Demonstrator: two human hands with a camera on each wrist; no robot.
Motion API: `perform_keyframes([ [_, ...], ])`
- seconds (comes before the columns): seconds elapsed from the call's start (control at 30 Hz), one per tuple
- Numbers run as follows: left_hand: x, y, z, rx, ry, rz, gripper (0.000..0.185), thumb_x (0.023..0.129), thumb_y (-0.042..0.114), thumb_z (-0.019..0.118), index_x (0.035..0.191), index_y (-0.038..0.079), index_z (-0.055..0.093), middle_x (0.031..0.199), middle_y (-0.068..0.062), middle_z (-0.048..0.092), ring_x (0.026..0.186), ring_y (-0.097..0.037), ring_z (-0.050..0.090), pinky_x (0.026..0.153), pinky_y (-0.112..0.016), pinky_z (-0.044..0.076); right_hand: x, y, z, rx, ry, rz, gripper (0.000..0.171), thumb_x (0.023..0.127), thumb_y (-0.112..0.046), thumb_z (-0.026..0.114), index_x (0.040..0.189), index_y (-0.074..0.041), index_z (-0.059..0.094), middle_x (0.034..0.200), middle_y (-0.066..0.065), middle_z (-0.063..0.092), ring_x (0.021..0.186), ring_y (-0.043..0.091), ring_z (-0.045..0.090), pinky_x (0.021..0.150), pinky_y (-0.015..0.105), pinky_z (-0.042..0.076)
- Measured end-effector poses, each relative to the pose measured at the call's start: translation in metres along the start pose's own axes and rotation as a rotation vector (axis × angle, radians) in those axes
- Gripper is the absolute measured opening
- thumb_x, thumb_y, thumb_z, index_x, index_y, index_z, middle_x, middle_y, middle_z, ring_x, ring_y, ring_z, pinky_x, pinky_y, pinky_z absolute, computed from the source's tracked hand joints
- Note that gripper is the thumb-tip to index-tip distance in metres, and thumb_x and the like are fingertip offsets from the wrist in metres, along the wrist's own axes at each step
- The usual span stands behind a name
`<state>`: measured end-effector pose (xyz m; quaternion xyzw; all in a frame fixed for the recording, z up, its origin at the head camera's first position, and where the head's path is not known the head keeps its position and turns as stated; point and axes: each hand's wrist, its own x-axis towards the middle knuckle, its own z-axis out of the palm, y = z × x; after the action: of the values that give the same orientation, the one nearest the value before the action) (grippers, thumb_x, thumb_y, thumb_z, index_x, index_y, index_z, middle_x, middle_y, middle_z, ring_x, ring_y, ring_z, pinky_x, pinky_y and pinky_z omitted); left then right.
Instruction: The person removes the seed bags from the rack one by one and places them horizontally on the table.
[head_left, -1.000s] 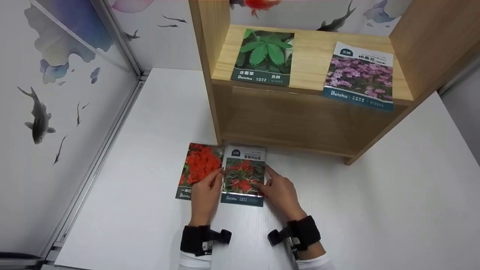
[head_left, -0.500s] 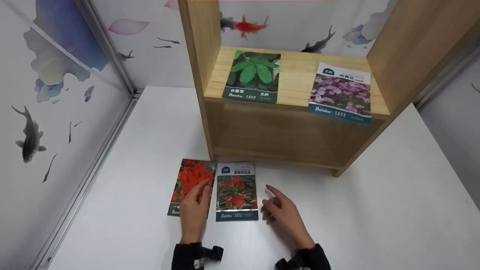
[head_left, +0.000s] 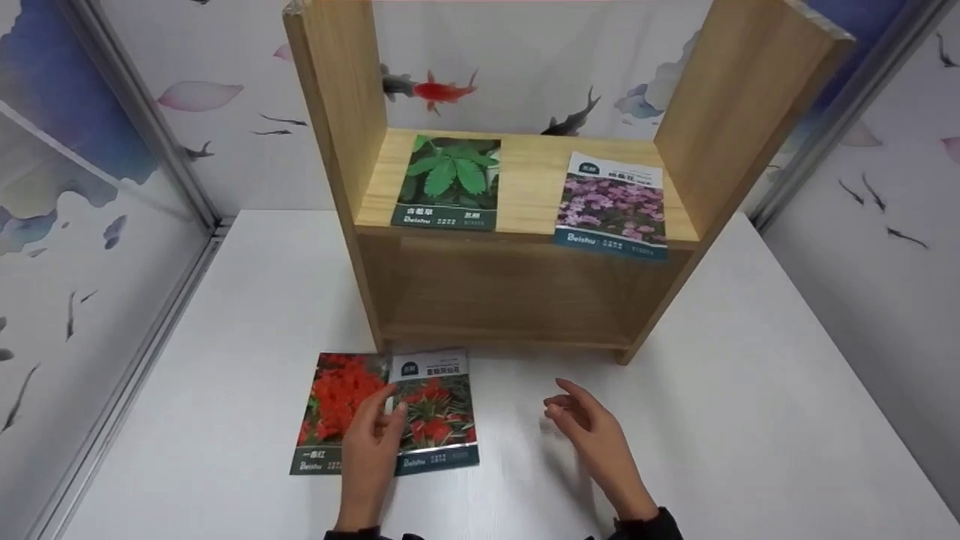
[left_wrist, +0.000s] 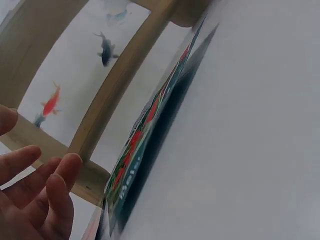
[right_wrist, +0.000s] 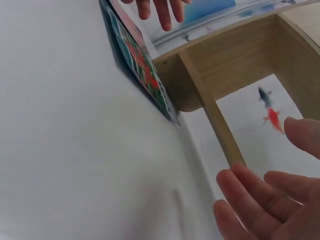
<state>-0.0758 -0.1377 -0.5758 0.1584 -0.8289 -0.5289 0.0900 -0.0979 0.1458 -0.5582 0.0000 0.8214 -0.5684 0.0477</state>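
Two seed packets lie side by side on the white table in front of a wooden shelf: a red-flower packet (head_left: 337,405) on the left and a packet with a red and green plant (head_left: 439,412) on the right. My left hand (head_left: 375,439) rests over the seam between them with its fingers relaxed and grips nothing. In the left wrist view the plant packet (left_wrist: 145,135) stands slightly raised beside those fingers (left_wrist: 45,195). My right hand (head_left: 589,427) hovers to the right of the packets with loose, spread fingers and holds nothing. In the right wrist view the plant packet (right_wrist: 142,60) lies well away from that hand's fingers (right_wrist: 260,200).
The wooden shelf unit (head_left: 517,300) stands at the back of the table. A green-leaf packet (head_left: 450,184) and a purple-flower packet (head_left: 613,206) lie on its upper board. Its lower bay holds nothing. Fish-patterned walls close in the left, the back and the right.
My right hand has come off the plant packet and drawn away to the right. My left hand has slid back slightly along the packets. The head view has tilted upward.
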Motion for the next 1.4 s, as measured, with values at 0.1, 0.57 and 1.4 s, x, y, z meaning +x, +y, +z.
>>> perform_keyframes([
  [0.1,-0.006,0.006,-0.004,0.043,-0.023,-0.004,0.051,0.079,0.062,0.048,0.118,0.029,0.056,0.118,0.01,0.051,0.078,-0.01,0.053,0.068,-0.029,0.043,-0.001,-0.006,-0.003,0.013,0.014,-0.024,0.053,0.081,-0.046,0.059,0.127,-0.022,0.047,0.106,0.0,0.061,0.096,0.007,0.057,0.083,0.03,0.046],
  [0.57,-0.011,0.08,0.009,-0.023,-0.106,0.335,0.043,0.085,0.047,0.053,0.125,0.03,0.05,0.128,0.011,0.043,0.088,-0.003,0.05,0.062,-0.025,0.047,-0.01,-0.054,-0.061,0.003,0.233,-0.252,0.046,0.088,-0.031,0.056,0.13,-0.019,0.044,0.106,-0.001,0.06,0.089,0.011,0.06,0.073,0.027,0.05],
  [1.4,0.023,0.22,0.033,-0.025,-0.345,0.693,0.072,0.084,0.051,0.052,0.143,0.032,0.014,0.146,0.012,0.014,0.099,-0.004,0.052,0.061,-0.024,0.049,-0.002,-0.155,-0.111,-0.255,0.356,-0.468,0.042,0.096,-0.017,0.039,0.137,-0.01,0.032,0.137,0.006,0.035,0.088,0.015,0.059,0.064,0.02,0.046],
])
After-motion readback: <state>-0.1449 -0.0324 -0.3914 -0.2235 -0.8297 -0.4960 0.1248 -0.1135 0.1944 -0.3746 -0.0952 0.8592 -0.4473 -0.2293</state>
